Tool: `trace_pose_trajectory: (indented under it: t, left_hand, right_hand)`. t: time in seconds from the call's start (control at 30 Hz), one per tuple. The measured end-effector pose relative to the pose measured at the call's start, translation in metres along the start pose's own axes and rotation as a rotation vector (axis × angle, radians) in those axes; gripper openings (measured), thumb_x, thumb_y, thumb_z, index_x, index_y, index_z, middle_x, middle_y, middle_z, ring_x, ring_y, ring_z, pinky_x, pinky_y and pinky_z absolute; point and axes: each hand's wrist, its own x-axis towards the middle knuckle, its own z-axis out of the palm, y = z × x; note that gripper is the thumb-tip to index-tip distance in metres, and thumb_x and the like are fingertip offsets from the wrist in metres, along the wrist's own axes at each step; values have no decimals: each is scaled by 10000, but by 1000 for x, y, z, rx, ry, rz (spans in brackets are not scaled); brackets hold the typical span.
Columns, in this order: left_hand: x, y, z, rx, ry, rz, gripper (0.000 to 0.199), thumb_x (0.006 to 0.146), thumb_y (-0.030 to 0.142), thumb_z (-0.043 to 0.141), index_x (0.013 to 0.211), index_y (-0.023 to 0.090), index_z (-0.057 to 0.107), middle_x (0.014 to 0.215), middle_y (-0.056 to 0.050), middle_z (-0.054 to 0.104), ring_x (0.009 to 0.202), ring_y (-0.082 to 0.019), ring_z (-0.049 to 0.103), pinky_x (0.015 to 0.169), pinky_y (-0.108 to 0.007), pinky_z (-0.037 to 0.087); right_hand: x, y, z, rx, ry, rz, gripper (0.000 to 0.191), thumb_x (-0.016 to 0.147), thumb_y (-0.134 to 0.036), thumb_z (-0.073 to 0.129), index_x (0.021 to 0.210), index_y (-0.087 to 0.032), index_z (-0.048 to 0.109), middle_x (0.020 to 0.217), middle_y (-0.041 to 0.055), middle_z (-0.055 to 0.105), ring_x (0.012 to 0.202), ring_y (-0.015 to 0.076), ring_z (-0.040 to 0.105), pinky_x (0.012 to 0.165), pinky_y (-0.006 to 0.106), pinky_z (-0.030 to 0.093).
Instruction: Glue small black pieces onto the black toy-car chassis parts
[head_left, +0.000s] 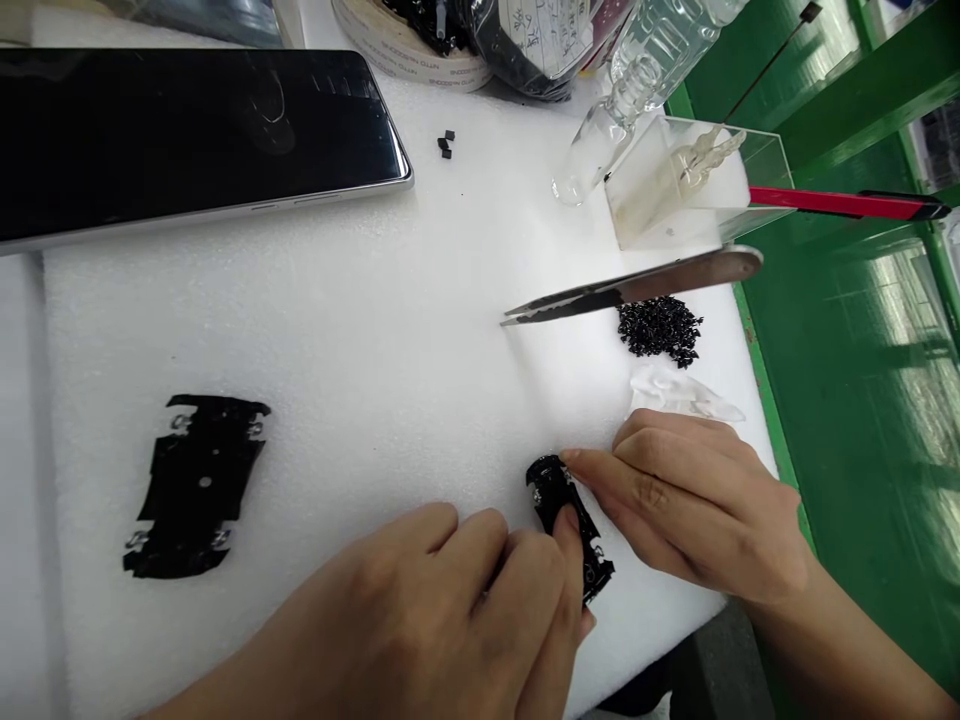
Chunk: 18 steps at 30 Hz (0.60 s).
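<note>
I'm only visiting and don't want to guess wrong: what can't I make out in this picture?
All in the head view:
Part of the black part: covered by the thumb of the left hand.
Whether the right hand pinches anything tiny: its own fingers hide it.
Far end of the phone: cut off by the left edge.
Single pieces in the black pile: too small.
Writing on the label: too blurred.

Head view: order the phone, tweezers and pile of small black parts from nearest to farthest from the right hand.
1. Pile of small black parts: just beyond the right hand.
2. Tweezers: by the pile's far side.
3. Phone: upper left.
</note>
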Motion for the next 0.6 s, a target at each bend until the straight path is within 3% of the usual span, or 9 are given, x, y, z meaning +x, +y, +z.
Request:
trace_pose_trajectory:
  t: [0.17,0.3,0.4,0.6]
  left_hand:
    - [-1,1,-1,-5,-21,-51,381,952,231,811,1255,7,754,777,1,637,536,-178,559,332,-416,457]
    - [0,0,0,25,-26,-16,468,982,232,779,1352,-42,694,802,-20,669,550,-185,565,344,-414,461]
    - [1,-2,0,17,-39,-3,497,986,239,779,1380,-45,678,816,-29,680,563,-191,573,346,-412,460]
    - [-3,-2,3,53,-4,34,460,975,206,783,1338,-62,695,776,-34,691,543,-192,579,343,-396,465]
  right_hand:
    - [-1,-2,0,-14,24,0,305,905,77,753,1177,-61,767,722,7,613,644,148,569,526,362,427]
    - [-3,-5,0,-25,54,40,325,888,76,774,1187,-51,767,767,32,666,677,152,626,566,346,518]
    - [-3,-3,0,-39,50,31,308,858,93,804,1138,-30,778,737,40,661,667,153,613,554,349,485]
    - [-5,7,-3,-27,8,-34,397,882,84,794,1267,-5,757,769,35,649,692,152,595,555,359,438]
